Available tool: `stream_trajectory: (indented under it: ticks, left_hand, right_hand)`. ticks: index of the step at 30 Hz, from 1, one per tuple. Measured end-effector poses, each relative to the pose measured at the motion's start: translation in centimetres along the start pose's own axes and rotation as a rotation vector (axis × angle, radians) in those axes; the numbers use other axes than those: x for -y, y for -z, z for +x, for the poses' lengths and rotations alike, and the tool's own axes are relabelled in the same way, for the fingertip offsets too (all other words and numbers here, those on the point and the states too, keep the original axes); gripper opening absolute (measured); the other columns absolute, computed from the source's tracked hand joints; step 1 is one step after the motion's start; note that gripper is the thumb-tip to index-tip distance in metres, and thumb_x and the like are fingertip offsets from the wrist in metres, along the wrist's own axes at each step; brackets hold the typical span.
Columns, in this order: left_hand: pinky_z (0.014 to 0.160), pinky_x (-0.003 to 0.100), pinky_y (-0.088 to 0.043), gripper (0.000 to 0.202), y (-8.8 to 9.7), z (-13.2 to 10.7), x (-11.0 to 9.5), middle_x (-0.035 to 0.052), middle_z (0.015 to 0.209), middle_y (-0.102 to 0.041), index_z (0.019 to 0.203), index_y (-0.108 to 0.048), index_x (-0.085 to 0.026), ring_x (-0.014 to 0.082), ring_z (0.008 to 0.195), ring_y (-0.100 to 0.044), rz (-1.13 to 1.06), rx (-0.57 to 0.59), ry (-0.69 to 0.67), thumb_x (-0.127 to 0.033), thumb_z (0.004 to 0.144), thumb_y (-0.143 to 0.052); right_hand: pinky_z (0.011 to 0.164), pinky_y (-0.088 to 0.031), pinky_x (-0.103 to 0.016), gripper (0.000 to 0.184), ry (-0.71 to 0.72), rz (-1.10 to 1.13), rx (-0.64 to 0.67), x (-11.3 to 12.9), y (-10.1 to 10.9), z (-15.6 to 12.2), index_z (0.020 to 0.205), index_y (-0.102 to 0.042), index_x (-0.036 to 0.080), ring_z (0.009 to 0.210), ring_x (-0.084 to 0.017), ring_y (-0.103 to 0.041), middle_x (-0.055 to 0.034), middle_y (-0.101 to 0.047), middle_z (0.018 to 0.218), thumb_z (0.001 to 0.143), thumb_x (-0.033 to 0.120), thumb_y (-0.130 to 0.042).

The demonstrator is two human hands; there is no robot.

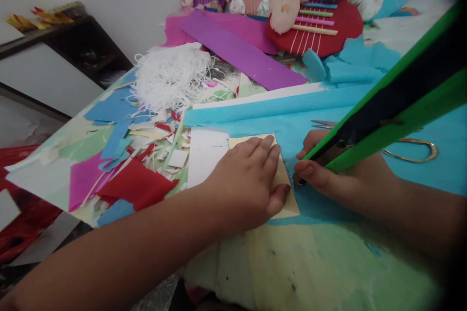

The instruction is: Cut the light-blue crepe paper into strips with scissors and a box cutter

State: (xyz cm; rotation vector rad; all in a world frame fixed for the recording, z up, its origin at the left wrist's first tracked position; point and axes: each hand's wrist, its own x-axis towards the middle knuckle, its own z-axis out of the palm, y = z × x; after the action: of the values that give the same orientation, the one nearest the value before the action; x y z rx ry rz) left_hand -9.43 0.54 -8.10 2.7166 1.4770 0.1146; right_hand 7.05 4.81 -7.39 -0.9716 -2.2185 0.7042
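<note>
My left hand [251,170] lies with its fingers stretched flat on a pale yellow card [288,206], pressing it down. The card overlaps a white sheet [204,155], and turquoise crepe paper [339,206] lies under and beside them. Close by on the right, my right hand [350,184] is closed around a green and black box cutter [365,131]. The cutter leans up to the right, very near the camera, and its blade tip is down at the card's right edge. Gold-handled scissors [412,150] lie on the turquoise paper behind my right hand, partly hidden by hand and cutter.
White yarn [171,75] is heaped at the back left, with red paper [140,182] and small scraps nearer. A purple strip [241,48] lies farther back. Behind it stand flower-decorated pieces, including a red disc [343,29]. A dark shelf [98,48] is at the left.
</note>
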Motion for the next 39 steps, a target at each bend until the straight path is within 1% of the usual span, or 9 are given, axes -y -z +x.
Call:
stream_trajectory:
  ticks: [3, 5, 12, 17, 20, 25, 31, 35, 39]
  left_hand:
    - [0.103, 0.042, -0.022, 0.057, 0.03, 0.02, 0.09, 0.0183, 0.130, -0.038, 0.123, -0.039, 0.000, 0.0280, 0.123, -0.028, -0.001, 0.021, -0.011, -0.039, 0.083, -0.031]
    - [0.103, 0.042, -0.022, 0.058, 0.06, 0.03, 0.11, 0.0182, 0.130, -0.038, 0.123, -0.038, 0.001, 0.0280, 0.123, -0.028, 0.002, 0.023, -0.014, -0.040, 0.083, -0.031]
    - [0.103, 0.040, -0.021, 0.057, 0.22, 0.14, -0.13, 0.0194, 0.132, -0.035, 0.123, -0.040, 0.000, 0.0277, 0.124, -0.028, 0.033, 0.031, 0.006, -0.039, 0.083, -0.032]
    - [0.103, 0.041, -0.022, 0.057, 0.22, 0.11, -0.10, 0.0188, 0.132, -0.036, 0.123, -0.040, -0.001, 0.0275, 0.123, -0.029, 0.018, 0.021, 0.011, -0.040, 0.083, -0.033]
    - [0.103, 0.041, -0.022, 0.057, 0.13, 0.06, -0.04, 0.0181, 0.131, -0.037, 0.123, -0.040, -0.001, 0.0273, 0.123, -0.029, 0.010, 0.013, 0.005, -0.040, 0.083, -0.033]
    - [0.103, 0.041, -0.021, 0.056, 0.05, 0.04, -0.05, 0.0183, 0.130, -0.039, 0.123, -0.040, 0.000, 0.0271, 0.123, -0.029, 0.006, 0.003, -0.003, -0.039, 0.083, -0.033]
    - [0.103, 0.042, -0.021, 0.055, -0.05, 0.02, 0.00, 0.0182, 0.130, -0.039, 0.123, -0.039, 0.000, 0.0273, 0.124, -0.028, 0.017, -0.004, -0.023, -0.039, 0.084, -0.032]
    - [0.104, 0.042, -0.020, 0.057, 0.05, 0.06, 0.06, 0.0185, 0.130, -0.039, 0.123, -0.038, 0.001, 0.0272, 0.124, -0.028, 0.010, 0.016, -0.017, -0.039, 0.084, -0.031]
    - [0.103, 0.041, -0.020, 0.057, 0.10, 0.08, 0.09, 0.0175, 0.130, -0.039, 0.123, -0.039, 0.000, 0.0274, 0.123, -0.028, -0.003, 0.038, -0.003, -0.039, 0.083, -0.031]
  right_hand:
    - [0.047, -0.030, -0.024, 0.029, 0.074, -0.005, 0.046, 0.18, -0.03, -0.08, 0.055, -0.044, 0.020, 0.046, -0.009, -0.041, 0.0042, -0.041, 0.046, 0.071, 0.041, -0.054]
    - [0.047, -0.030, -0.024, 0.028, 0.090, 0.012, 0.067, 0.22, -0.01, -0.09, 0.057, -0.045, 0.020, 0.046, -0.010, -0.041, 0.0047, -0.040, 0.046, 0.070, 0.043, -0.055]
    - [0.043, -0.033, -0.024, 0.037, -0.075, 0.168, 0.003, 0.09, 0.40, 0.12, 0.052, -0.039, 0.020, 0.045, -0.010, -0.043, 0.0022, -0.044, 0.048, 0.075, 0.048, -0.047]
    - [0.042, -0.032, -0.024, 0.038, -0.061, 0.136, 0.016, 0.13, 0.31, 0.10, 0.052, -0.038, 0.020, 0.045, -0.010, -0.041, 0.0022, -0.041, 0.048, 0.076, 0.048, -0.045]
    - [0.041, -0.031, -0.024, 0.040, -0.040, 0.107, 0.037, 0.09, 0.15, 0.08, 0.052, -0.039, 0.019, 0.045, -0.010, -0.040, 0.0022, -0.040, 0.047, 0.075, 0.051, -0.044]
    - [0.042, -0.031, -0.024, 0.042, -0.015, 0.102, 0.021, -0.03, 0.05, 0.00, 0.052, -0.040, 0.019, 0.045, -0.010, -0.040, 0.0020, -0.041, 0.047, 0.075, 0.054, -0.043]
    - [0.043, -0.031, -0.022, 0.037, 0.025, 0.059, 0.021, 0.06, 0.08, -0.08, 0.053, -0.041, 0.018, 0.045, -0.008, -0.040, 0.0026, -0.044, 0.047, 0.075, 0.047, -0.048]
    - [0.042, -0.028, -0.021, 0.031, 0.063, -0.023, 0.031, 0.28, 0.01, -0.19, 0.053, -0.040, 0.018, 0.042, -0.007, -0.036, 0.0047, -0.040, 0.045, 0.075, 0.039, -0.050]
    - [0.043, -0.028, -0.021, 0.028, 0.126, -0.028, 0.061, 0.16, -0.04, -0.28, 0.057, -0.042, 0.019, 0.040, -0.006, -0.033, 0.0060, -0.036, 0.045, 0.074, 0.038, -0.052]
